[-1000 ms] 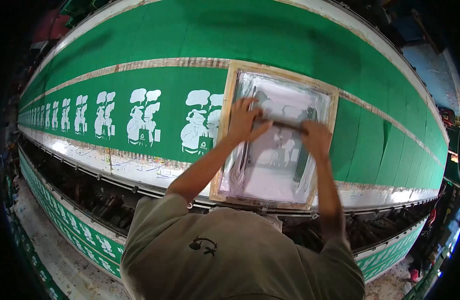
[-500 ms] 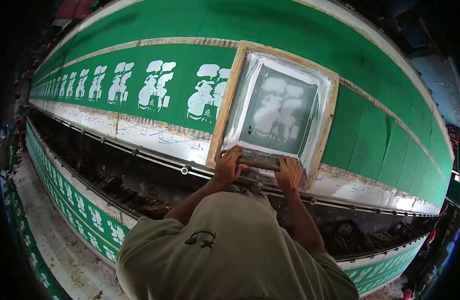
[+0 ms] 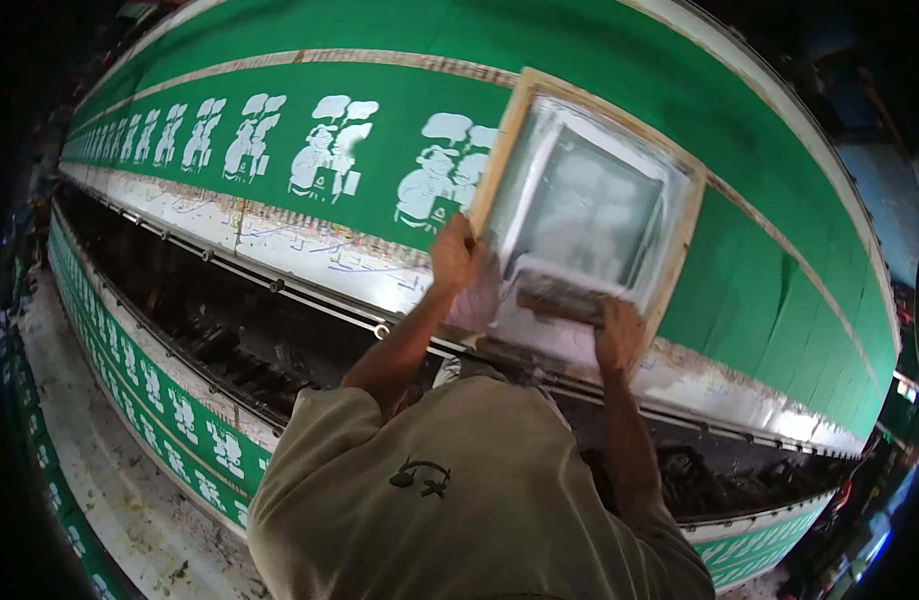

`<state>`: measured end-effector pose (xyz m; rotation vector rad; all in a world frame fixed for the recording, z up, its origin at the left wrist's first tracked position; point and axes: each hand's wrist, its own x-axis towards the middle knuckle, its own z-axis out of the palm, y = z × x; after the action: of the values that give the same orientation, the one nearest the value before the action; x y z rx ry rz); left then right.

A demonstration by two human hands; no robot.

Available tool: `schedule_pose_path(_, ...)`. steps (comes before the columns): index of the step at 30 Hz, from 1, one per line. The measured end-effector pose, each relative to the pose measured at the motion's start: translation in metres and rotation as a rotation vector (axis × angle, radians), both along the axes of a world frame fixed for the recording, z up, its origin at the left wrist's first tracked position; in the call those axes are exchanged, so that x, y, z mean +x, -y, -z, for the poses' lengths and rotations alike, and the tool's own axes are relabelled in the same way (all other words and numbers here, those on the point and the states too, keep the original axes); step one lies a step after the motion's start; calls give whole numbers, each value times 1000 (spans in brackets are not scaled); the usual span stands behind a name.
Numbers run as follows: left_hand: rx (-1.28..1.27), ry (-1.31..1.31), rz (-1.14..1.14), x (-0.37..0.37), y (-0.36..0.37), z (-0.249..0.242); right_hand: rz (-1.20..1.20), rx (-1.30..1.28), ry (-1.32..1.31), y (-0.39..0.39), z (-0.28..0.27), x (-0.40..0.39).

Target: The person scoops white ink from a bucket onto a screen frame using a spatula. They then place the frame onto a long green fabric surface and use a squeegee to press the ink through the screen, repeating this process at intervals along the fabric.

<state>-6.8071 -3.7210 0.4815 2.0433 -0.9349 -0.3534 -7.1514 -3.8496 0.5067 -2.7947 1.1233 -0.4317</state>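
Note:
A wooden-framed printing screen [image 3: 695, 215] lies over green fabric [image 3: 380, 150] on the long table. My left hand [image 3: 454, 255] is closed around the left side of the frame. Lower on the screen, my right hand [image 3: 620, 335] holds the right end of a dark wooden squeegee [image 3: 560, 300], which rests on the mesh. A pale figure pattern shows faintly through the mesh. White printed figures [image 3: 325, 150] stand in a row on the fabric left of the frame, the nearest one partly covered by it.
The table's white edge strip [image 3: 280, 240] with pen marks and a metal rail run along the near side. Below is a dark gap with clutter [image 3: 230, 350]. A second table with printed green fabric [image 3: 170, 420] lies at the lower left.
My left hand has let go of the squeegee and moved up to the frame's left side. My right hand still holds the squeegee. The whole view has shifted.

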Motion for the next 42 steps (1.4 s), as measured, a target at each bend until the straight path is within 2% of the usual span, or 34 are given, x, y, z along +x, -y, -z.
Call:
schedule_pose_path(1,34,-115,-10,1,2,-15,86,-12,-176,34,17,13)
schedule_pose_path(2,57,-121,-24,-1,1,-23,101,-22,-93,74,11,36)
schedule_pose_path(3,103,-236,-70,-1,6,-30,149,-30,-84,109,5,62)
schedule_pose_path(4,140,-351,-117,2,13,-37,110,-200,-15,151,10,80)
schedule_pose_path(5,197,-358,-116,4,15,-43,150,-74,-135,177,-9,100)
schedule_pose_path(6,202,-359,-125,7,16,-42,114,-145,36,190,-21,117)
schedule_pose_path(8,109,-423,-175,8,22,-38,137,0,28,196,-18,107)
schedule_pose_path(10,100,-271,-131,7,24,-20,437,332,-282,152,-79,105)
schedule_pose_path(11,53,-146,-71,6,23,-15,472,416,-38,144,-56,62)
schedule_pose_path(12,48,-142,-69,2,23,-16,501,496,215,131,-24,17)
schedule_pose_path(14,-36,-193,-54,-9,30,-22,690,744,697,89,-8,-50)
schedule_pose_path(15,-45,-186,-44,-23,43,-22,691,735,711,96,3,-77)
schedule_pose_path(17,13,-152,-115,-78,83,-12,625,1027,974,110,23,-157)
schedule_pose_path(19,38,-141,-128,-136,117,-2,720,908,834,147,-21,-186)
schedule_pose_path(22,13,-179,-46,-211,150,-4,692,909,759,205,25,-292)
schedule_pose_path(24,122,-127,-99,-242,149,-12,791,880,744,216,45,-328)
schedule_pose_path(25,84,-220,-72,-249,140,-11,759,858,856,173,-17,-301)
schedule_pose_path(26,90,-222,-69,-253,140,-11,790,786,807,166,-2,-315)
schedule_pose_path(28,144,163,-28,-257,131,-7,1089,723,589,156,26,-327)
schedule_pose_path(29,166,164,-30,-256,125,-4,1094,744,577,154,34,-335)
schedule_pose_path(31,214,331,47,-245,127,-4,876,923,609,157,37,-339)
schedule_pose_path(32,236,404,91,-242,130,-3,881,932,596,153,41,-340)
schedule_pose_path(34,174,405,99,-246,127,-10,908,686,201,131,15,-307)
schedule_pose_path(35,94,421,109,-249,131,-18,823,422,35,110,-3,-279)
schedule_pose_path(36,0,253,200,-255,139,-30,734,156,-129,100,-23,-250)
schedule_pose_path(38,-222,81,394,-248,197,-46,297,124,-130,153,-66,-209)
schedule_pose_path(40,-258,330,614,-223,281,-65,141,166,-150,248,-46,-184)
schedule_pose_path(41,-272,364,624,-211,322,-60,86,134,-126,302,-50,-163)
schedule_pose_path(42,-286,405,631,-199,362,-55,-70,285,-40,353,-73,-139)
